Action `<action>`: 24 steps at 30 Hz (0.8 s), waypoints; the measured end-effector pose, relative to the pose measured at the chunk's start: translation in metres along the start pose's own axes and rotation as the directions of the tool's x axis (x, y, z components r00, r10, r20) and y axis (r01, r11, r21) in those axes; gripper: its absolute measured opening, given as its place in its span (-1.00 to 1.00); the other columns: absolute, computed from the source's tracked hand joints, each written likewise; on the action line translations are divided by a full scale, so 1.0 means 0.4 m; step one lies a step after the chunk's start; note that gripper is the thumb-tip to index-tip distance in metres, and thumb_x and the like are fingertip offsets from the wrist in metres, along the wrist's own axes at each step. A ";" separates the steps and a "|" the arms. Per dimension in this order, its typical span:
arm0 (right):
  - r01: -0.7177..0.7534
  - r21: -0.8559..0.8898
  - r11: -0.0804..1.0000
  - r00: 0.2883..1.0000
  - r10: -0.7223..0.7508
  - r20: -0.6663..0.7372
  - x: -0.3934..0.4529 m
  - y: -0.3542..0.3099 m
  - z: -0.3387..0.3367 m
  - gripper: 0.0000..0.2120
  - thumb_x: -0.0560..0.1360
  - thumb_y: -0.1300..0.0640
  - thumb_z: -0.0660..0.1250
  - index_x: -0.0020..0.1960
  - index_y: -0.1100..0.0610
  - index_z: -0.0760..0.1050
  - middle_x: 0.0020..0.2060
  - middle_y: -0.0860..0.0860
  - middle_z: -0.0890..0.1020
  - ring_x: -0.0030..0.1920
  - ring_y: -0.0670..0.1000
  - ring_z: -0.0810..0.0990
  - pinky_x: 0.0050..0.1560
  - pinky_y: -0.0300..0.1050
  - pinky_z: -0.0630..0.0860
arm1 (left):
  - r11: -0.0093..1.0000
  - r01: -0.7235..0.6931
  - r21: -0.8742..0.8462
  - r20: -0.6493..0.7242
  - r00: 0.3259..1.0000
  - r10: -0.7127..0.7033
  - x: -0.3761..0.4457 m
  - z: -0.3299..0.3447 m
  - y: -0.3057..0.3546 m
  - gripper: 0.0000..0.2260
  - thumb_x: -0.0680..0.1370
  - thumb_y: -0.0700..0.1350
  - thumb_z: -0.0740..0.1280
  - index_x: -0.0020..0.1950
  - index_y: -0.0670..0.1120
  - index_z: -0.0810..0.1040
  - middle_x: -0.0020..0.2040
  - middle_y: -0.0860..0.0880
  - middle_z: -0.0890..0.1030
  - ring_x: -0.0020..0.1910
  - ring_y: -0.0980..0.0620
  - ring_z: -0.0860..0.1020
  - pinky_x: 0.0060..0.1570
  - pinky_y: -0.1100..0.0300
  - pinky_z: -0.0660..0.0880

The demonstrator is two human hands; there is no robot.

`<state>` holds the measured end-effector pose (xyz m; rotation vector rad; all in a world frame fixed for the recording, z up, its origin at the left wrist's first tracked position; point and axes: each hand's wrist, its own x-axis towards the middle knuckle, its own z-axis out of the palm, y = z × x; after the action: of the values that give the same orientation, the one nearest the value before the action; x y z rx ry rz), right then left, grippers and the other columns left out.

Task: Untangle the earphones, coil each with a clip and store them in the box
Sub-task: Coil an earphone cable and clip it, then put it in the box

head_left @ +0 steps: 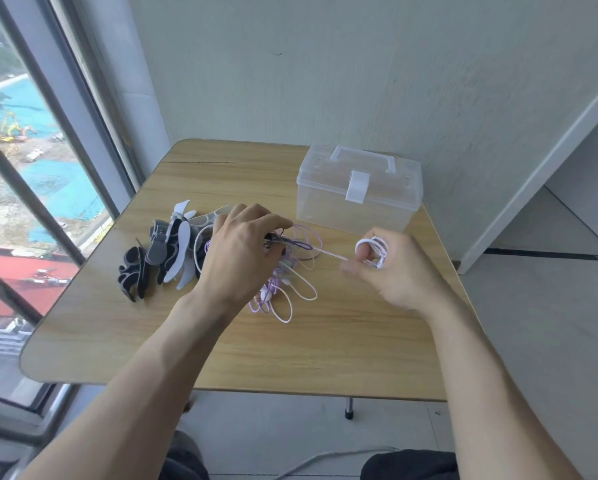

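Head: right fingers [372, 252] wrapped in white cord [377, 244]

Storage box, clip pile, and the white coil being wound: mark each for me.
Storage box [387, 209], head view, on its clear front wall.
Clip pile [172, 251], head view, on a white clip mid-pile.
White coil [377, 249], head view, on loops around the right hand's fingers.
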<state>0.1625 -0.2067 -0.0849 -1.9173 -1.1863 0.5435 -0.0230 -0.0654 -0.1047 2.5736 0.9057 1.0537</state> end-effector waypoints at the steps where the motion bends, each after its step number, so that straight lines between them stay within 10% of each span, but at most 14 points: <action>1: 0.012 0.072 0.997 0.997 -0.007 -0.074 0.004 0.000 -0.007 -0.70 0.44 0.19 0.54 -0.24 0.14 0.41 -0.42 -0.14 0.56 -0.38 -0.02 0.58 -0.29 -0.13 0.35 | 1.000 -0.007 -0.007 0.012 1.000 0.007 0.001 -0.004 -0.004 -0.72 0.38 -0.24 0.50 0.06 -0.02 0.70 -0.05 0.02 0.64 -0.04 -0.12 0.54 -0.03 0.04 0.32; 4: 0.102 0.262 0.960 0.932 -0.001 -0.362 0.011 0.002 -0.030 -0.71 0.44 0.20 0.53 -0.26 0.09 0.40 -0.35 0.06 0.57 -0.29 0.27 0.59 -0.22 -0.06 0.41 | 0.999 -0.031 -0.025 0.065 0.997 0.033 0.002 -0.013 -0.001 -0.81 0.41 -0.15 0.53 0.00 0.01 0.71 -0.05 0.06 0.64 0.01 -0.10 0.53 0.00 0.02 0.34; 14: 0.337 0.543 0.769 0.677 0.203 -0.708 0.010 -0.011 -0.052 -0.70 0.45 0.21 0.50 -0.25 0.01 0.39 -0.45 -0.11 0.47 -0.50 -0.05 0.37 -0.42 -0.14 0.32 | 0.999 -0.039 0.011 0.027 0.999 0.038 0.019 -0.034 0.002 -0.84 0.38 -0.20 0.57 -0.10 -0.01 0.71 -0.10 0.04 0.60 -0.04 -0.10 0.49 -0.03 0.05 0.25; 19: 0.263 0.689 0.675 0.837 0.196 -0.511 0.013 -0.034 -0.042 -0.75 0.53 0.33 0.40 -0.17 0.08 0.39 -0.30 0.08 0.64 -0.52 -0.06 0.39 -0.45 -0.19 0.28 | 0.996 0.021 0.084 0.124 0.992 -0.031 0.004 -0.031 0.041 -0.62 0.34 -0.20 0.41 0.14 0.03 0.64 0.14 0.02 0.55 0.18 -0.12 0.40 0.21 -0.07 0.21; 24: 0.159 0.713 0.683 0.966 0.042 -0.256 -0.001 -0.064 -0.022 -0.75 0.48 0.34 0.42 -0.20 0.09 0.40 -0.32 0.18 0.58 -0.51 -0.10 0.44 -0.46 -0.21 0.26 | 0.950 -0.037 -0.309 0.152 0.985 0.087 -0.001 -0.020 0.130 -0.54 0.46 0.00 0.34 0.36 -0.03 0.48 0.19 0.09 0.58 0.17 0.09 0.46 0.25 0.11 0.30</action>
<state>0.1546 -0.2044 -0.0591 -1.1934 -0.6923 0.5990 -0.0049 -0.1070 -0.0777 2.3976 0.5730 0.9005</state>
